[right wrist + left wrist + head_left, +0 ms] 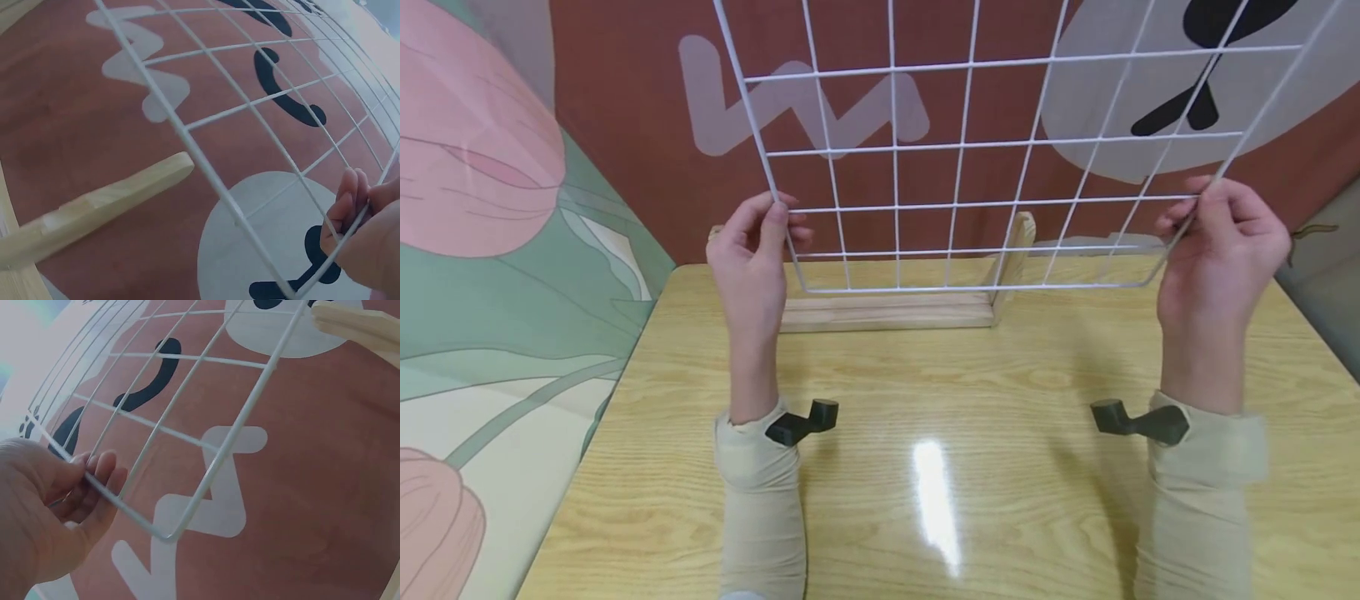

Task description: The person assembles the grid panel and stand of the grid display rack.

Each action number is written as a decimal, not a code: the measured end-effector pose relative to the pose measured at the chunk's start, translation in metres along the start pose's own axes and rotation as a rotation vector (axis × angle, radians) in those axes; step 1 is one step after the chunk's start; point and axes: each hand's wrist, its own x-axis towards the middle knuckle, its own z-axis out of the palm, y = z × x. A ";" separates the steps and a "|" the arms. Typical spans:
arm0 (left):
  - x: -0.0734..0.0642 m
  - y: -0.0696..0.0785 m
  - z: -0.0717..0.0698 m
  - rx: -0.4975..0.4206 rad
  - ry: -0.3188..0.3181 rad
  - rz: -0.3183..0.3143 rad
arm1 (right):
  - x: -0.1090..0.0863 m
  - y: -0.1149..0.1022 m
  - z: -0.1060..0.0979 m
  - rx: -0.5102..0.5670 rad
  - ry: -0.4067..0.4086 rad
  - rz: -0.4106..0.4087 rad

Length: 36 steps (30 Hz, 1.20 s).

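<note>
A white wire grid panel (pixel 896 207) is held up in front of me, above the table, with its lower edge nearest the tabletop. My left hand (pixel 752 262) pinches the panel's left side wire near the lower corner, thumb in front and fingers behind. On the other side my right hand (pixel 1221 250) grips the right side wire at about the same height. Behind the panel stands a light wooden stand with a low base (pixel 887 313) and an upright piece (pixel 1018 246) at its right end. In the right wrist view, the upright (pixel 125 194) points toward the panel's lower edge wire.
The wood-grain table (pixel 985 467) carries a bright reflection near its middle. A wall covering with a reddish-brown cartoon pattern (pixel 625 150) rises behind the table, and a floral covering (pixel 490 333) is at the left. Black camera mounts (pixel 801 422) sit on both wrists.
</note>
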 end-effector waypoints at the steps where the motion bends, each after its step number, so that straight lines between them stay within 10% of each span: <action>1: 0.000 -0.001 0.000 0.004 0.013 0.006 | -0.001 0.001 0.000 -0.021 -0.018 -0.006; 11: 0.008 -0.009 -0.007 0.085 0.209 0.066 | -0.010 0.006 -0.006 -0.553 -0.414 -0.196; 17: 0.015 -0.006 -0.015 0.069 0.306 0.068 | -0.015 0.010 -0.007 -0.669 -0.530 -0.184; 36: 0.031 -0.014 -0.034 -0.060 0.370 0.085 | -0.032 0.033 0.034 -0.642 -0.352 -0.274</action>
